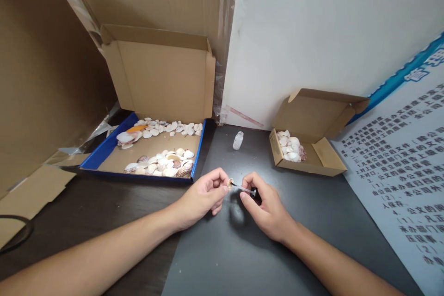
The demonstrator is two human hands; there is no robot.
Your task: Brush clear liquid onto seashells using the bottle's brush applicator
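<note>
Between the thumb and fingers of my left hand (pixel 203 198) is a small shell (pixel 230 185), pale with brownish tones, mostly covered by the fingertips. My right hand (pixel 268 210) pinches a small applicator brush (pixel 243 188) with a clear whitish stem and a black cap. The brush's dark tip points left and meets the shell, though the exact contact is too small to make out. Beyond both hands, a small bottle (pixel 237 141) with whitish contents stands on the dark grey mat (pixel 208 259); no cap shows on it.
Left of the mat, an open blue-rimmed cardboard box (pixel 120 159) holds many shells (pixel 163 164) in two groups. At the right, a smaller open carton (pixel 324 162) contains white shells (pixel 291 148). A printed sheet (pixel 398 185) borders the right side, and cardboard panels and a white board (pixel 312 23) stand behind.
</note>
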